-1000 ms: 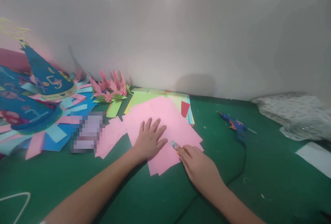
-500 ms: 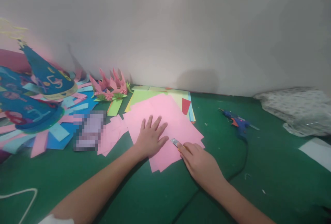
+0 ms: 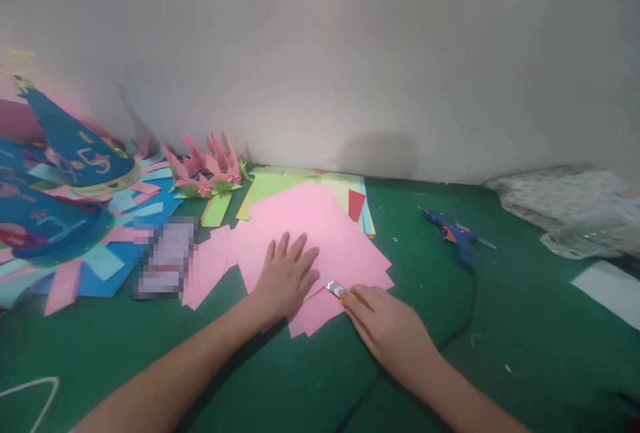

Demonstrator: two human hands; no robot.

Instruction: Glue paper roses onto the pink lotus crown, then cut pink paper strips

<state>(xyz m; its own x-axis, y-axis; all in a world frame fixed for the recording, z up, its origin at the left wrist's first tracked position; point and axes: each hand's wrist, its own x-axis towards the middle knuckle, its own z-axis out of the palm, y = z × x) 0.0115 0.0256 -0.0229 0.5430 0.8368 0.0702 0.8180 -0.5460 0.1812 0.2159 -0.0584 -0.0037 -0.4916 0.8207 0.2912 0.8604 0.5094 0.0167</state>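
Observation:
Several pink paper sheets (image 3: 310, 219) lie overlapped and fanned out on the green tabletop. My left hand (image 3: 286, 276) presses flat on them, fingers spread. In my right hand (image 3: 383, 319) is a utility knife (image 3: 336, 289), its silvery front end pointing left over the lower part of the paper, a short way right of my left thumb. Most of the knife's handle is hidden in my fingers. A line or edge in the pink paper runs between the knife tip and my left hand. Smaller pink paper pieces (image 3: 210, 266) lie to the left.
A blue glue gun (image 3: 455, 233) with a dark cord lies to the right. Behind the pink paper are coloured sheets (image 3: 260, 189). At left are a pixelated phone-like object (image 3: 167, 256), folded pink paper flowers (image 3: 207, 169) and blue cone hats (image 3: 80, 139). Clear plastic (image 3: 585, 209) rests far right.
The knife and my right hand have shifted slightly down and left. My left hand has moved a little down and left, still flat on the paper. The whole view has drifted slightly.

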